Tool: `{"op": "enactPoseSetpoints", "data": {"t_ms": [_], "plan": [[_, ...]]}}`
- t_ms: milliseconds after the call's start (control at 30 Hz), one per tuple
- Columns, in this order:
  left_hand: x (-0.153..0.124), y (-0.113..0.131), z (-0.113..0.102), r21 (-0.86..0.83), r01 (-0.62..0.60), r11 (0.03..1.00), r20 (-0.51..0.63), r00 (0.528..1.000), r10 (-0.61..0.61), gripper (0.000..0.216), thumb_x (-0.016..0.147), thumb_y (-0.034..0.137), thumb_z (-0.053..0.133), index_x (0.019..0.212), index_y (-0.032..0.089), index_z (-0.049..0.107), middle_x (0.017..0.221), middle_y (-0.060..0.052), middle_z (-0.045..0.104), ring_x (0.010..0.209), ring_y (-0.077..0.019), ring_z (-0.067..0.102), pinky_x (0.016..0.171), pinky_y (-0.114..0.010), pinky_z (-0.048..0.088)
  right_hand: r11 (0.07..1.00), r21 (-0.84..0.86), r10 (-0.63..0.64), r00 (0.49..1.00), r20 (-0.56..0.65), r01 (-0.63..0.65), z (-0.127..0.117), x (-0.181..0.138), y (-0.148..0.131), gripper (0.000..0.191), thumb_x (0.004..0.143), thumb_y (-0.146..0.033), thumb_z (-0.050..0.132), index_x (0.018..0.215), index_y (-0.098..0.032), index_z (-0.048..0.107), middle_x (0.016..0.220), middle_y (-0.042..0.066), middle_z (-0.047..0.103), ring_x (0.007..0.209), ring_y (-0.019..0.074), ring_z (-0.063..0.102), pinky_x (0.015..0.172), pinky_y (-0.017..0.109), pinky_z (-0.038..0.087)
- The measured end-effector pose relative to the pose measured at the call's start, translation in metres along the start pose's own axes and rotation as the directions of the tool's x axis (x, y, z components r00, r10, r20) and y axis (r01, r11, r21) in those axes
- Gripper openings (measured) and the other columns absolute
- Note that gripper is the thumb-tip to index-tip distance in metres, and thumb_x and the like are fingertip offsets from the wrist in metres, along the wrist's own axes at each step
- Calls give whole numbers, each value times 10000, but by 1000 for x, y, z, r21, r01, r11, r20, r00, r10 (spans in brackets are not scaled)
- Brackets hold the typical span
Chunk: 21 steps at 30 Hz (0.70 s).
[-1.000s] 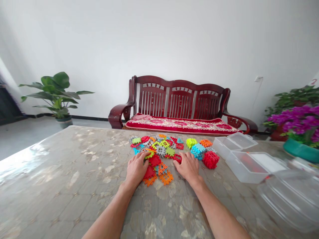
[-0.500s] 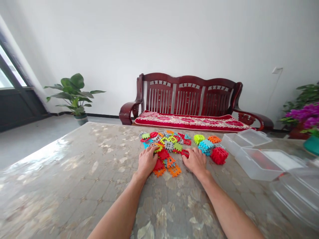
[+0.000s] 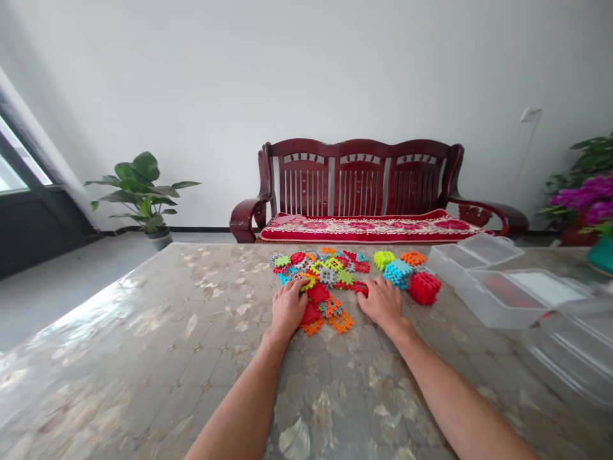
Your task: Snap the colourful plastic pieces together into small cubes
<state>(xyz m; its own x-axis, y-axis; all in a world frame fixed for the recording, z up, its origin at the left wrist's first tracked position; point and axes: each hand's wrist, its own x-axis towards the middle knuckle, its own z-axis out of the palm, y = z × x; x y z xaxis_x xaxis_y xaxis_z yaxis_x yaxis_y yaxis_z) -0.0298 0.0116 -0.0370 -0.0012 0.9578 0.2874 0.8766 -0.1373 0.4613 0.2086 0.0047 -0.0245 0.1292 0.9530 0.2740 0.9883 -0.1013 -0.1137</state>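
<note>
Toppling hazard, right side

Head view: left hand (image 3: 289,306) and right hand (image 3: 382,303), half-curled, flank the toy pieces (image 3: 328,276) on the bench (image 3: 225,313); grip on any cannot be told. A rightward push could topple the stacks (image 3: 398,273) near the right hand.

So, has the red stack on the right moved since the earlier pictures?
No. Judged against the nearer clear box, the red stack sits in the same place; the whole view shifted instead.
</note>
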Motion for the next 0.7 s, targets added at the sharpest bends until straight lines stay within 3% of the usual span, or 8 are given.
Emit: {"op": "enactPoseSetpoints", "data": {"t_ms": [200, 400, 567, 700], "plan": [[-1, 1, -2, 0, -3, 1000, 0, 1000, 3, 393, 847, 235, 476, 1218, 297, 590, 1288, -24, 593, 1165, -212, 535, 999, -379, 380, 1000, 29, -5, 1000, 23, 5, -6, -3, 0, 384, 798, -331, 531, 1170, -262, 595, 1131, 83, 605, 1070, 265, 492, 852, 371, 342], [-1, 3, -3, 6, -5, 1000, 2, 1000, 5, 388, 851, 242, 469, 1215, 294, 592, 1291, -28, 592, 1161, -218, 540, 986, -386, 394, 999, 40, -16, 1000, 16, 16, -6, -4, -2, 513, 802, -529, 546, 1225, -240, 551, 1183, 108, 591, 1101, 290, 480, 879, 398, 340], [0, 2, -3, 5, -17, 1000, 10, 1000, 17, 389, 858, 253, 455, 1221, 294, 588, 1292, -25, 591, 1163, -223, 540, 986, -399, 396, 997, 82, -4, 999, -42, 8, -1, -2, -2, 480, 799, -382, 556, 1250, -220, 534, 1161, 105, 605, 1076, 266, 511, 883, 369, 359], [2, 1, -3, -1, -12, 1000, 19, 1000, 12, 398, 856, 253, 459, 1231, 299, 583, 1282, -33, 595, 1147, -218, 550, 989, -387, 399, 968, 238, -42, 988, -146, 76, -3, 2, 6, 512, 782, -329, 562, 1280, -223, 514, 1184, 67, 609, 1089, 226, 523, 928, 331, 374]]}}
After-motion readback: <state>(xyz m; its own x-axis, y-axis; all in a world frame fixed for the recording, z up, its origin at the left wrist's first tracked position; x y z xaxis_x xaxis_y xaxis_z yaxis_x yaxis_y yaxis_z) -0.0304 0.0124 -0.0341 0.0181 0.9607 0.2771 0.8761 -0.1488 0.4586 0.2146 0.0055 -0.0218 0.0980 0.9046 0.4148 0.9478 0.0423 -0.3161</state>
